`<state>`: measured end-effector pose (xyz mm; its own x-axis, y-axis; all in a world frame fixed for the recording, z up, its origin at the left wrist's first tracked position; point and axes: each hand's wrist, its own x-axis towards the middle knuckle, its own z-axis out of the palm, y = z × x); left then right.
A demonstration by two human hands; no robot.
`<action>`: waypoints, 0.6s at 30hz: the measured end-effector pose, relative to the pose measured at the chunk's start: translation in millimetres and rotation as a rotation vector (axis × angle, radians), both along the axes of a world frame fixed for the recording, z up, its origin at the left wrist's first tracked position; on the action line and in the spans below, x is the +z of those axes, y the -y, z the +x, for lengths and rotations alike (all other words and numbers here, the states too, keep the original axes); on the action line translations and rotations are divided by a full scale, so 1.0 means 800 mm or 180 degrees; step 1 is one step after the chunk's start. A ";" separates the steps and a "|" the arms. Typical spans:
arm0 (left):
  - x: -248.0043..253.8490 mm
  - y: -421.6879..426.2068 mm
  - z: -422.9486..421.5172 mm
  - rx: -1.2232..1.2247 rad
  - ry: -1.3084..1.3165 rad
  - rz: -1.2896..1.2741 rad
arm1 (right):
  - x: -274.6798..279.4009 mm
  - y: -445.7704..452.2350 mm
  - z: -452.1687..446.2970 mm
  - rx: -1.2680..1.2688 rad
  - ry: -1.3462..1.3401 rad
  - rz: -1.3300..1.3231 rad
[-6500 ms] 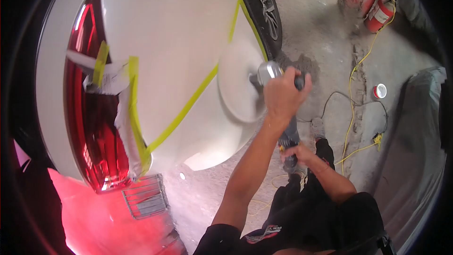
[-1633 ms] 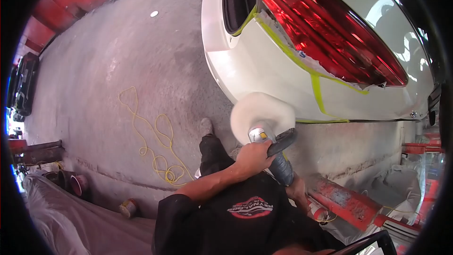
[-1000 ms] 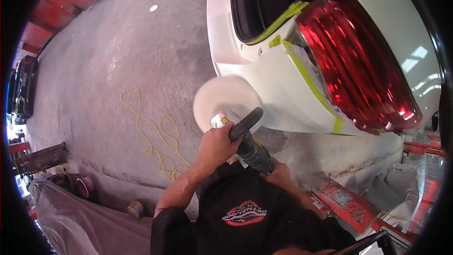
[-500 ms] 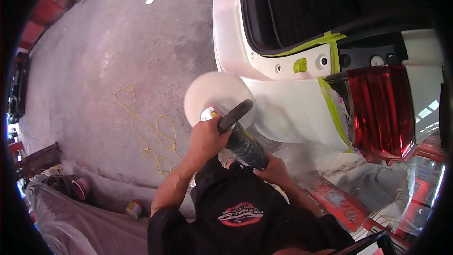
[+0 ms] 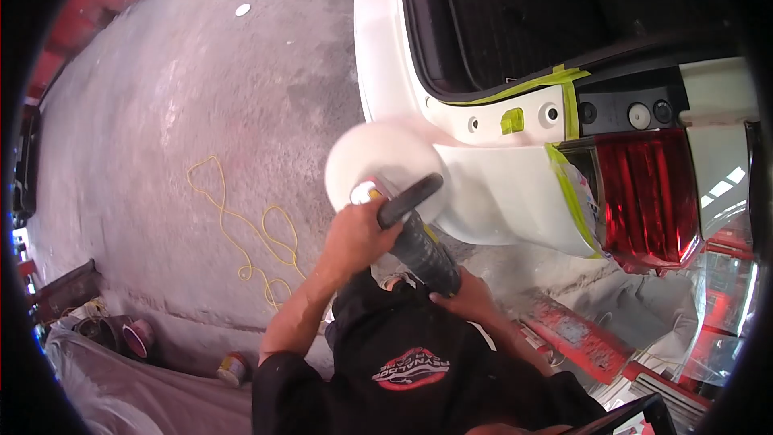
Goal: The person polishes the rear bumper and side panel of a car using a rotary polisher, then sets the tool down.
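A polisher (image 5: 427, 254) with a large round white pad (image 5: 378, 153) is held in front of my body. My left hand (image 5: 358, 238) is wrapped round its black side handle (image 5: 412, 197). Lower down, my right hand (image 5: 465, 296) grips the rear end of the tool. The pad looks blurred and overlaps the edge of the white car's rear corner panel (image 5: 503, 193); it appears to rest against it. Yellow-green masking tape (image 5: 573, 201) borders that panel beside the red tail light (image 5: 648, 193).
A thin yellow cord (image 5: 221, 209) lies looped on the concrete floor (image 5: 161, 121). Tins, including one tipped bucket (image 5: 138, 338), stand by a plastic sheet (image 5: 153, 391) at lower left. A worn red beam (image 5: 576, 338) runs along the lower right, below the car.
The pad and polisher have shifted slightly to the right along the panel, with both hands keeping their grip. The view has tilted a little.
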<state>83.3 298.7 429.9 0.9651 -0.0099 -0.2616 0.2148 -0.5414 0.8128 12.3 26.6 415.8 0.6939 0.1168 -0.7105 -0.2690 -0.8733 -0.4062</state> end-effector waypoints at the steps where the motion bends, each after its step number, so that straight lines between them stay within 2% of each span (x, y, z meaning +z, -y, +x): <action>1: 0.009 0.006 -0.005 0.0025 -0.0010 -0.0043 | 0.008 0.005 -0.007 -0.0024 0.0004 0.0000; 7: 0.008 0.025 -0.026 -0.0095 -0.0311 -0.0292 | 0.025 0.030 -0.032 0.0088 -0.0207 -0.0325; 10: 0.003 0.017 -0.013 -0.0096 -0.0350 -0.0293 | 0.033 0.019 -0.017 0.0185 -0.0032 -0.0382; 18: -0.026 -0.026 0.025 0.0287 -0.0113 -0.0294 | 0.008 -0.034 0.043 0.0051 -0.0225 0.0036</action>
<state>103.3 319.4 409.0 0.9533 0.0507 -0.2977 0.2887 -0.4417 0.8494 47.0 53.4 422.1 0.6401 0.1357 -0.7562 -0.2834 -0.8731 -0.3966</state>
